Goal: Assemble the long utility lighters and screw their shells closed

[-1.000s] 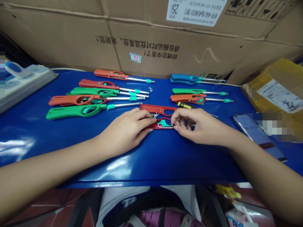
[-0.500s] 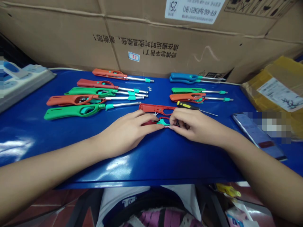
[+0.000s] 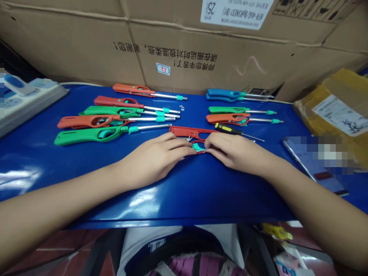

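Note:
Between my hands lies a red long-nosed gas lighter with its casing taken apart. One red casing half (image 3: 182, 131) rests just behind my fingers. The other half carries a teal trigger (image 3: 198, 147). My left hand (image 3: 156, 157) closes over this half's handle end, its thumb and fingertips beside the trigger. My right hand (image 3: 237, 151) is pinched at the trigger's right side; whatever small part sits between its fingertips is hidden. A black and yellow screwdriver (image 3: 228, 129) lies just behind my right hand.
Several assembled lighters lie at the left, including a green lighter (image 3: 86, 136); more, such as a blue lighter (image 3: 224, 95), lie at the back right. Small screws (image 3: 181, 108) sit mid-table. A phone (image 3: 313, 165) and a taped parcel (image 3: 336, 111) are right, a power strip (image 3: 37, 94) left. A cardboard box (image 3: 172, 42) stands behind.
My right hand's fingers have shifted slightly up and in, closing tighter beside the trigger. My left fingertips have drawn back a little to the left.

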Motion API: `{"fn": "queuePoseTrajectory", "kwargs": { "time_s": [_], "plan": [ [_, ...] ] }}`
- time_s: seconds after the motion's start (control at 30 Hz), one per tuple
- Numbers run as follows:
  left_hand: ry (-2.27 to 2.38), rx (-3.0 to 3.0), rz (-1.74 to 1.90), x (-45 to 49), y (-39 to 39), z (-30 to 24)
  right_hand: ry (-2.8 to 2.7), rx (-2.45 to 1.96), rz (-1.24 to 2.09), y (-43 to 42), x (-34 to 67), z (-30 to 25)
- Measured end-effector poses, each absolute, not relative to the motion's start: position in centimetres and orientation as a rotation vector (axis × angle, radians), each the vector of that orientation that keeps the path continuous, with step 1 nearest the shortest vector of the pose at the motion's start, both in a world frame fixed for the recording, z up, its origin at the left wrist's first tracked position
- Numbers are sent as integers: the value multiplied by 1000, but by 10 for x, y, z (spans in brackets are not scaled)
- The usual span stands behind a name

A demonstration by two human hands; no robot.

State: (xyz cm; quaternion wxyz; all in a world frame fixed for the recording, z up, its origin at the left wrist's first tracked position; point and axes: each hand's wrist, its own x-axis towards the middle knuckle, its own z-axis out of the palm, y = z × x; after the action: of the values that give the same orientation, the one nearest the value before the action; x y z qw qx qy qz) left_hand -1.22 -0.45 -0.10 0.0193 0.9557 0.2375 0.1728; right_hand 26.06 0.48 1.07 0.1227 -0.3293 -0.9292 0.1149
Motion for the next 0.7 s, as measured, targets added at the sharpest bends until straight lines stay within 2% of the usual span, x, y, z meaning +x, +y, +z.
{"fn": "queuePoseTrajectory", "kwargs": {
  "time_s": [0.47, 0.7],
  "plan": [
    [679, 3045, 488, -13, -4, 0, -2467, -1053, 679, 4, 257, 18],
    [719, 2990, 482, -12, -5, -1, -2502, -1004, 642, 0, 255, 22]
  ]
}}
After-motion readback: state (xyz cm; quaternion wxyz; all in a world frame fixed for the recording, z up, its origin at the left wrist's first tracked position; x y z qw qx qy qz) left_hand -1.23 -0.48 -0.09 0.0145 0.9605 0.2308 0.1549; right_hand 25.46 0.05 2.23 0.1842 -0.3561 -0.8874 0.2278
